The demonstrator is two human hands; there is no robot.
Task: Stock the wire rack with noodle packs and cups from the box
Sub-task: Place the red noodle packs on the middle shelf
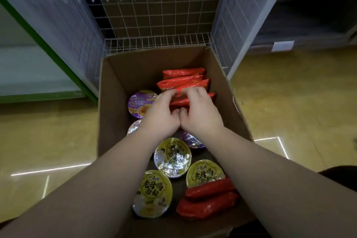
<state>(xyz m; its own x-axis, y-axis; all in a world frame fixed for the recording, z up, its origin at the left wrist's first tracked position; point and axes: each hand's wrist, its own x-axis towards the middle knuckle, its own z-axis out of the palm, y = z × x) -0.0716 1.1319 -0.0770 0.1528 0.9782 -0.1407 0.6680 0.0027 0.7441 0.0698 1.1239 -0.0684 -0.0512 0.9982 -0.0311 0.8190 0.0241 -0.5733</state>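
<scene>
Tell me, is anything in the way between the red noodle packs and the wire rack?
Nothing visible blocks the way. Both hands, left hand and right hand, grip the red noodle packs inside the box. The wire rack stands open just behind the box, shelves bare.

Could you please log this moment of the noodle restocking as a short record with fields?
container: open cardboard box on the floor, in front of the wire rack
red packs: a row at the far side, more at the near right
cups: purple-lidded and yellow-lidded
hands: left hand and right hand both grip one red pack in the far row
rack shelves: no stock visible
</scene>
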